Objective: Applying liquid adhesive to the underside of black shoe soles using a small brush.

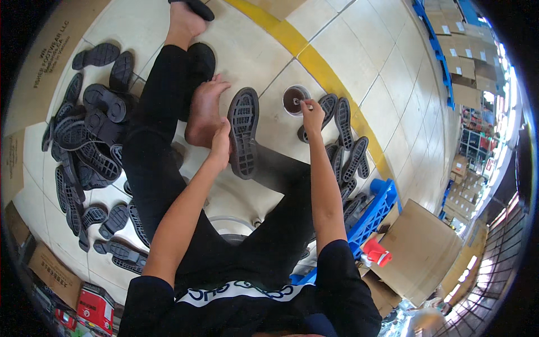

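My left hand grips the left edge of a black shoe sole, held upright with its open grid side showing. To the right of it, a round white-rimmed cup of dark brown liquid stands on the floor. My right hand is over the cup's right rim, fingers pinched together. A small pale tip shows in the liquid by those fingers, but what they hold is too small to name. Several more black soles lie right of the cup.
A large heap of black soles covers the floor on the left. My bare foot rests beside the held sole. A yellow floor stripe runs past the cup. At right are a blue plastic pallet and a cardboard box.
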The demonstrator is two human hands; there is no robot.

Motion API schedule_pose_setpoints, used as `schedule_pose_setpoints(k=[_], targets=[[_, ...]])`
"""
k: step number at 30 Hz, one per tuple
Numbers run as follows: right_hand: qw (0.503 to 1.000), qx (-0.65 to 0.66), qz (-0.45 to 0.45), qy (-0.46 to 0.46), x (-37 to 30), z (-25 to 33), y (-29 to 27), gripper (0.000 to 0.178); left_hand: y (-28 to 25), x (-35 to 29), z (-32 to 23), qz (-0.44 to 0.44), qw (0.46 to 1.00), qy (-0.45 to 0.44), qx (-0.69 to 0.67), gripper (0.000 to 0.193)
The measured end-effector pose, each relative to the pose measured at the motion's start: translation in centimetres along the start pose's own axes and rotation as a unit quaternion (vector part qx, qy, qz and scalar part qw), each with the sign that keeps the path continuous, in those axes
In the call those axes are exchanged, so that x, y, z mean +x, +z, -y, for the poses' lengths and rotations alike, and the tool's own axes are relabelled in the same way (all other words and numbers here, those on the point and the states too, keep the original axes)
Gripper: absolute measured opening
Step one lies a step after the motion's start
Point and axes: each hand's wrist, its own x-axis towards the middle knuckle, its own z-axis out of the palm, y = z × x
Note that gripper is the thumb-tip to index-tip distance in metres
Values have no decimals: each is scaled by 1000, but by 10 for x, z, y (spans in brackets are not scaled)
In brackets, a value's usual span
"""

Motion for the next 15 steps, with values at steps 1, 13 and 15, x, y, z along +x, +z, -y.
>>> schedule_pose_setpoints(k=[1,13,15], targets=[[1000,9,12,11,2,-1,0,23,1,0,1,-2,1000,-4,-6,61],[998,14,49,36,-8,-8,-8,23,-11,14,11,30,999,35,-9,62],[997,26,49,62,-10,0,-7,23,-18,27,19,-19,994,97,37,62]])
